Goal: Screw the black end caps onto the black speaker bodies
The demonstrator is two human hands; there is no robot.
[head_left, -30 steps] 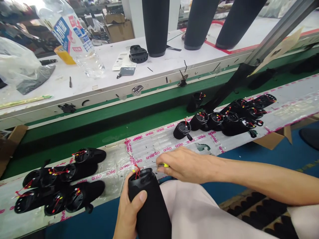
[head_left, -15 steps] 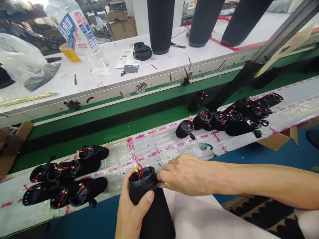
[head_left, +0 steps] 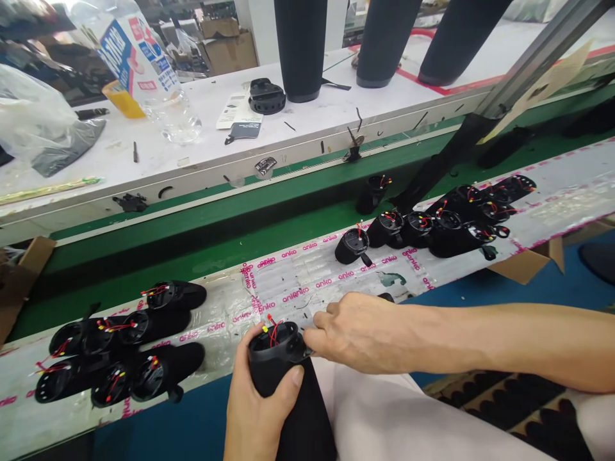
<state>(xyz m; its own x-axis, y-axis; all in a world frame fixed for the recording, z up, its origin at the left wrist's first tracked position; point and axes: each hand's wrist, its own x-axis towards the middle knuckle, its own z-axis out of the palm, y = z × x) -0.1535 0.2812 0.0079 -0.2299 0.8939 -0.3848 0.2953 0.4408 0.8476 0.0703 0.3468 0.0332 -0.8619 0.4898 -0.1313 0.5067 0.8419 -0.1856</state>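
Note:
A black tube-shaped speaker housing point(head_left: 305, 410) stands tilted over my lap, its open end up. Red wires point(head_left: 275, 334) with small connectors stick out of the ring at that end. My left hand point(head_left: 262, 390) is wrapped around the housing just below the ring, thumb across the front. Against the right side of the ring my right hand point(head_left: 353, 333) is closed, fingertips pinched together by the small strap or tab there. What the fingers hold is mostly hidden. A small dark end point(head_left: 385, 298) shows behind that hand; I cannot tell what it belongs to.
Similar housings point(head_left: 154, 378) lie grouped on the taped board point(head_left: 298, 275) at left, with more housings point(head_left: 353, 245) at right. A green channel point(head_left: 211, 246) runs behind it. The white shelf point(head_left: 196, 173) beyond holds a plastic bottle point(head_left: 148, 77) and tall black cylinders point(head_left: 300, 57).
The camera view has shifted slightly, moving the background left. Both hands stay at the housing's ring. A yellow-tipped bit beside the right fingertips earlier is no longer visible.

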